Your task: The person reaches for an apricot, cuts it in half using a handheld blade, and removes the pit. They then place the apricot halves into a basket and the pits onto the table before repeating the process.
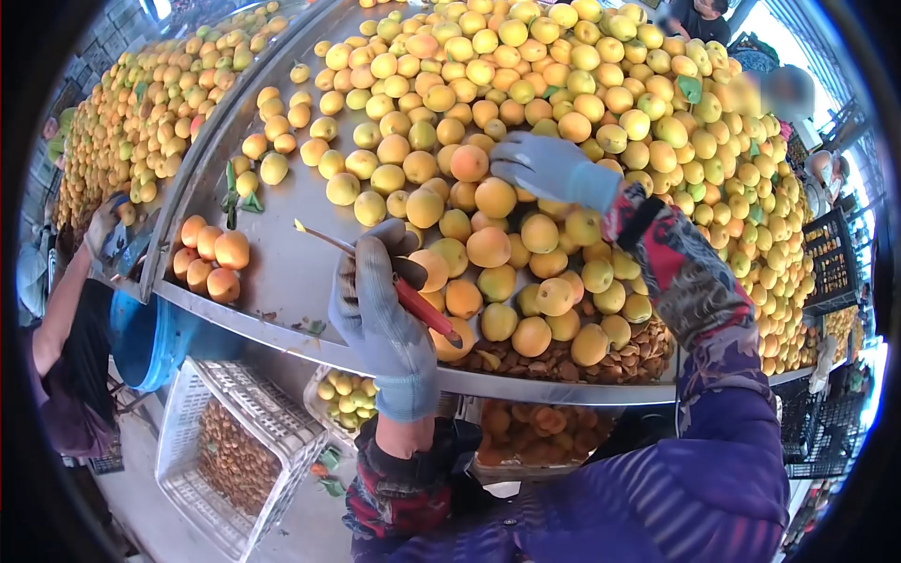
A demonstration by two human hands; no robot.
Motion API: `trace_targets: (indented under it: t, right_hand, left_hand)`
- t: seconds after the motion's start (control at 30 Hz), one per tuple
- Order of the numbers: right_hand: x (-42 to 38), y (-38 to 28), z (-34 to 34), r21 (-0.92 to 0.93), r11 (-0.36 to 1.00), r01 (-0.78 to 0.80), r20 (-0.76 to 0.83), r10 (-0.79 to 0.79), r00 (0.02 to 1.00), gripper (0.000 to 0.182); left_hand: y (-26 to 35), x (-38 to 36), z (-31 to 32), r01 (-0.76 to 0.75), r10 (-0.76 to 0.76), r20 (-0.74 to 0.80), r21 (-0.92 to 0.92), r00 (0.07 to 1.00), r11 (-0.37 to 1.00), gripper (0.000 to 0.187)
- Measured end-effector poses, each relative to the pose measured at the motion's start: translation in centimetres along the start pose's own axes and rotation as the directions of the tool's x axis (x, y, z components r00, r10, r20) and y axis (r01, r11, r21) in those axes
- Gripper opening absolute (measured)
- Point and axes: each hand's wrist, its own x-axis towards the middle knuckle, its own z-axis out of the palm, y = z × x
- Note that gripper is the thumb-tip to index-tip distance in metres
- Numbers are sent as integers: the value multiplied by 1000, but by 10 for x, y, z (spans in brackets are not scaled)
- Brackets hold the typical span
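Observation:
My left hand [380, 314], in a grey-blue glove with dark-stained fingertips, is closed around a small knife with a red handle [427, 314]. The thin blade of the knife points up and left over the metal table [291, 225]. My right hand [542, 169], gloved the same way, reaches palm down over the apricot pile [582, 122]. Its fingers are stretched out beside an orange apricot [469, 162], and their undersides are hidden. Nearer the table edge, brown apricot pits [601, 364] lie under the fruit.
Several orange apricots [211, 258] sit grouped at the table's left corner. Below stand a white crate [272, 413] of pits, a blue bucket [145, 342] and a crate of green-yellow fruit [347, 399]. A co-worker's hand [103, 220] works at the left pile. The metal rim [282, 338] borders the table.

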Motion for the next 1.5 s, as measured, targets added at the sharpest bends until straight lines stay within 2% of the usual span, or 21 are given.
trace_targets:
  t: [0.23,0.3,0.33,0.37,0.43,0.47,0.53,0.6,0.67,0.77,0.8,0.97,1.07,1.17,1.23,1.27,1.3,1.33,1.4,1.43,1.5]
  right_hand:
    - [-83,-23,-17,-207,961,182,-93,-204,974,42]
    - [-95,-26,-24,-169,980,104,44,-98,994,41]
    - [-97,-21,-24,-60,997,54,142,-45,989,39]
    - [-99,-23,-22,-68,997,46,140,-36,990,39]
    - [-108,-29,-24,-8,994,110,-160,-110,981,38]
    - [-100,-35,-28,35,990,133,-205,-123,971,36]
    - [-71,-49,-32,160,947,277,-243,-234,941,38]
    - [-35,-70,-34,155,973,169,-153,-145,977,46]
    - [22,-72,-9,25,990,136,-111,-133,985,56]
    - [55,-85,12,-3,997,79,-140,-79,987,59]
    - [56,-87,13,-22,998,59,-92,-61,994,56]
    - [17,-78,5,-68,995,67,0,-67,998,48]
    - [-14,-81,10,-130,949,289,-85,-301,950,36]
    - [-54,-96,-12,-220,966,137,-64,-155,986,33]
    - [-80,-95,-17,-192,978,85,-67,-100,993,38]
    - [-97,-100,-15,-112,985,131,-248,-155,956,41]
    - [-114,-107,-11,-41,982,186,-427,-186,885,45]
    - [-129,-115,-7,-32,986,164,-431,-162,887,45]
    - [-153,-132,1,306,938,160,-411,-21,911,52]
    - [-159,-133,10,308,939,151,-418,-9,909,52]
    - [-167,-129,28,500,850,163,-471,110,875,54]
  left_hand:
    - [4,2,-6,-22,22,-15,26,1000,999,31]
    - [6,3,-8,-30,30,-15,21,999,999,31]
    - [7,4,-9,-31,32,-47,23,998,999,32]
    - [7,3,-8,-30,32,-71,21,997,999,32]
    - [6,4,-8,-70,70,-47,-2,996,998,32]
    - [7,3,-7,-37,36,-52,-27,998,999,31]
    - [5,1,-5,-33,32,-16,-33,999,999,31]
    - [6,-3,-4,-31,31,-2,-20,1000,999,32]
    - [7,-5,-2,-41,41,2,3,999,999,32]
    - [7,-7,-2,-54,54,-5,33,999,998,33]
    - [6,-8,-2,-62,62,-12,38,998,997,34]
    - [9,-8,4,-56,57,-18,40,998,998,37]
    - [9,-10,2,-32,32,-7,40,999,999,37]
    - [6,-16,7,-39,37,63,33,997,999,37]
    - [1,-21,14,-13,12,113,4,994,1000,40]
    - [-3,-22,17,90,-79,129,-87,989,992,40]
    - [-7,-25,20,103,-90,149,-79,985,992,40]
    - [-10,-28,24,110,-77,224,-139,972,984,39]
    - [-16,-33,26,105,-33,349,-190,937,976,39]
    - [-17,-38,30,108,-34,362,-187,932,976,39]
    - [-18,-50,40,228,-79,367,-385,927,894,41]
